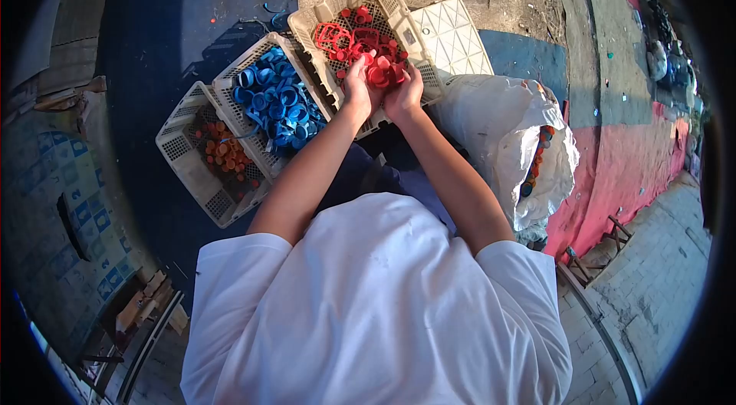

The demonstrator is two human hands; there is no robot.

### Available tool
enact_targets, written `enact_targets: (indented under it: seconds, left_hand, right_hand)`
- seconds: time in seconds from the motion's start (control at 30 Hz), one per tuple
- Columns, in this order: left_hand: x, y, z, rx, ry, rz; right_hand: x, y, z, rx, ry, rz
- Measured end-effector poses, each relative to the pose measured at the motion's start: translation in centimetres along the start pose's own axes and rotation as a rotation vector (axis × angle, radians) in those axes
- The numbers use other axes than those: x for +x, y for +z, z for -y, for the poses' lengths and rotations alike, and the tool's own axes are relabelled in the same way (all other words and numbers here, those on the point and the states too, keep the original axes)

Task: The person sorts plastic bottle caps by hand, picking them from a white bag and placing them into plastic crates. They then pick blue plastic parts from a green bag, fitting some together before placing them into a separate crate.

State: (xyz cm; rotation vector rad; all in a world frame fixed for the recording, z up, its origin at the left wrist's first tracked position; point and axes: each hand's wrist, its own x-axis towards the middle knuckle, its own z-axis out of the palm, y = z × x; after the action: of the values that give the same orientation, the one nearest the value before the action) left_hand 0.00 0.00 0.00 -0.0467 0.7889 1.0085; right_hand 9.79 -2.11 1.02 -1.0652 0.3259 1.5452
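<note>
My left hand (357,89) and my right hand (405,95) are cupped side by side around a heap of red bottle caps (381,74). Both hold the caps over the near part of a cream plastic crate (412,35). Inside that crate lie more loose red caps and a tangle of red plastic rings (333,37). My fingertips are partly hidden by the caps and the pieces behind them.
Left of my hands stands a crate of blue caps (282,102), then a crate (181,158) with orange caps (225,150). A white ribbed panel (454,38) lies behind. On the right, a white sack (491,115) shows mixed caps (538,158) at its mouth.
</note>
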Motion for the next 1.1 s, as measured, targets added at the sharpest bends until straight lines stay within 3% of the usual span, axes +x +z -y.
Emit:
enact_targets:
  seconds: [0.63,0.93,1.1]
  left_hand:
    - [0.0,-0.9,-0.2,-0.009,-0.011,-0.173]
    - [-4.8,-2.4,-2.9,-0.118,-0.056,-0.034]
    - [-5.2,-3.7,-3.9,0.005,-0.092,-0.11]
  right_hand:
    - [-0.1,-1.0,0.7,-0.166,0.098,-0.049]
    - [-1.5,-3.2,0.1,-0.183,0.056,-0.055]
    - [-3.1,-5.2,0.8,-0.327,0.168,0.1]
